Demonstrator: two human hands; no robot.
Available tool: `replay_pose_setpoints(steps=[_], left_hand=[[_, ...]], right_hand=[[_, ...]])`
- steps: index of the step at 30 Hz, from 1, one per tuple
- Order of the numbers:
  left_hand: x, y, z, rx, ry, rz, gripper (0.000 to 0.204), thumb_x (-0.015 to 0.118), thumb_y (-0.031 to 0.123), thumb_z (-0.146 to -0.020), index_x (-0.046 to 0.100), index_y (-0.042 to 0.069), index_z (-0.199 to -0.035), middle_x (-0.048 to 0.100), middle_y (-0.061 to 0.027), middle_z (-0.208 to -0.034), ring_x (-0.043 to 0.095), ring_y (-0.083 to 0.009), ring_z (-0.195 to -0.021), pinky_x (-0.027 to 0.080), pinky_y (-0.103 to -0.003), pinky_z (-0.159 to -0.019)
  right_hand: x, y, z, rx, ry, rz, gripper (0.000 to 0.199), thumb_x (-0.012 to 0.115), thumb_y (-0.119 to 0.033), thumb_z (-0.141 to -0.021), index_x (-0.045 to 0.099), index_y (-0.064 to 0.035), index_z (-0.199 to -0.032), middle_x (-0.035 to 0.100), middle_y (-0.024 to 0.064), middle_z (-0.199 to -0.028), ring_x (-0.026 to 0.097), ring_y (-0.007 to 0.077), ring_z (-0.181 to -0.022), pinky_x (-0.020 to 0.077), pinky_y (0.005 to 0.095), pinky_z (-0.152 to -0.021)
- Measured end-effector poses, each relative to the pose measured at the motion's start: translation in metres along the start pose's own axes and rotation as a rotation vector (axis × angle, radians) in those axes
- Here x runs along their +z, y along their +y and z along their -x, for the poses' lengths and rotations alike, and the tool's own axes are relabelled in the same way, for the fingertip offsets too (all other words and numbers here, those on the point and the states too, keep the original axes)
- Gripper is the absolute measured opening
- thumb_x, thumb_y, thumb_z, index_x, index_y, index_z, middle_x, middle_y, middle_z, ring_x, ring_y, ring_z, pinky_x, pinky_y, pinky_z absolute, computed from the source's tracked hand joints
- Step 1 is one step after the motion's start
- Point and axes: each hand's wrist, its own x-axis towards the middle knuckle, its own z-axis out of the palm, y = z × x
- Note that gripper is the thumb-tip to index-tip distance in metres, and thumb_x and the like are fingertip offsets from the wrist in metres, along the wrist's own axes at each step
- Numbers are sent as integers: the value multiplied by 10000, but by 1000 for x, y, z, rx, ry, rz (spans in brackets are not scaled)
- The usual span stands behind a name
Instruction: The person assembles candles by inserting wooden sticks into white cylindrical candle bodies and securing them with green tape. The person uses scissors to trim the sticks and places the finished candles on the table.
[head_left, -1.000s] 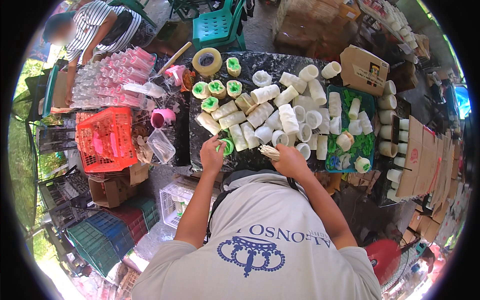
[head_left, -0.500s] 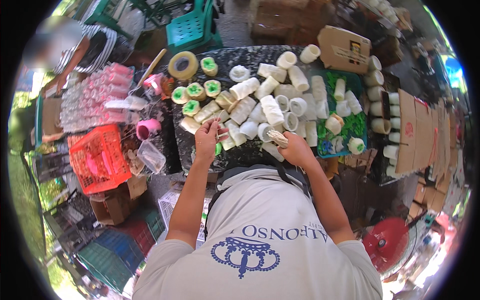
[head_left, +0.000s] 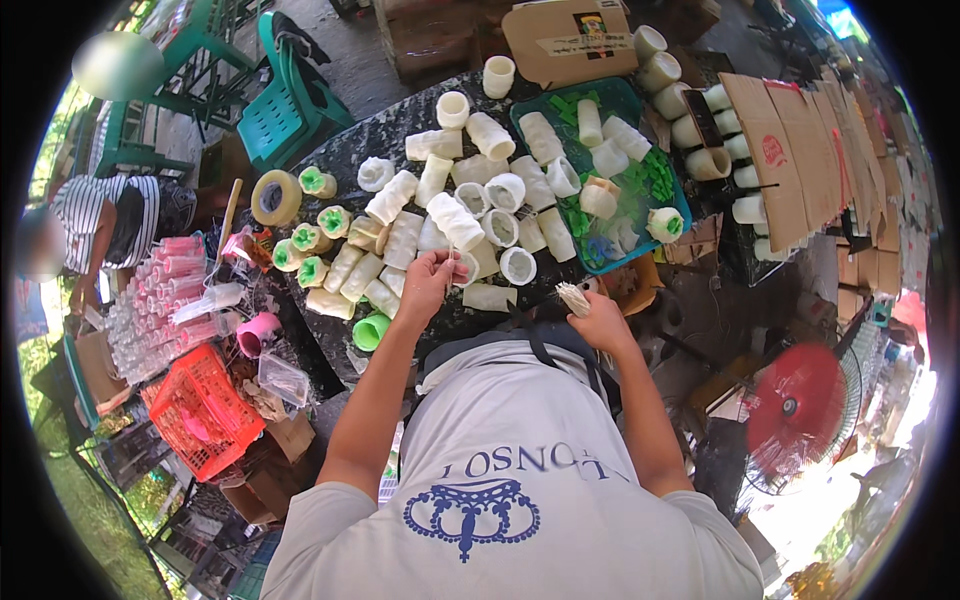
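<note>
My right hand (head_left: 603, 325) is closed round a bundle of thin pale strands (head_left: 573, 299), held upright near the table's front edge. My left hand (head_left: 428, 288) pinches what looks like a thin pale strand, barely visible at the fingertips. It is over the near side of a heap of white, wax-like hollow cylinders (head_left: 455, 221). Several are tipped on their sides, others show open round ends. A bright green cup (head_left: 370, 332) lies to the left of this hand. Further left, several pale cylinders with green centres (head_left: 334, 220) stand together beside a roll of tape (head_left: 275, 197).
A teal tray (head_left: 597, 262) on the right holds green pieces and white cylinders. Cardboard (head_left: 790, 150) and a red fan (head_left: 797, 405) lie beyond. On the left are pink-and-clear cups (head_left: 165, 310), an orange basket (head_left: 207, 415) and a person in stripes (head_left: 85, 215).
The view has turned, so the table appears tilted and the tray lies nearer the middle. My left hand is now closer to the white cylinders; my right still grips the bundle.
</note>
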Motion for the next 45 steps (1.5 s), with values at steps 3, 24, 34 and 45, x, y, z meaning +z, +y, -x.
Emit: replay_pose_setpoints(steps=[3,24,34,45], left_hand=[[24,7,-18,50,40,-285,201,590,92,-985,671,-70,-1071,760,-145,-900,732,-193,-767,576,-330,-725],[89,44,-114,371,-277,-1722,196,747,226,-844,728,83,-977,728,-158,-930,696,-357,-932,548,-480,-812],[60,99,-80,314,-67,-1068,352,668,139,-921,653,36,-1257,765,-101,-932,707,-243,-816,536,-381,-761],[-70,2,81,707,696,-842,180,572,2,-937,652,5,-1098,656,-111,-972,614,-225,-842,476,-335,-737]], right_hand=[[0,11,6,62,2,-32,343,735,-264,-808,674,-21,-1042,706,243,-1041,654,436,-1023,516,498,-871],[-14,65,28,176,80,-254,335,723,-280,-813,680,-48,-1052,722,223,-1010,670,427,-994,531,493,-865],[-17,66,19,147,109,-306,353,730,-284,-808,688,-25,-1044,717,235,-999,676,421,-988,531,472,-854],[-40,22,-14,-73,74,-218,344,732,-273,-825,705,-6,-1040,711,252,-976,682,423,-950,525,466,-833]])
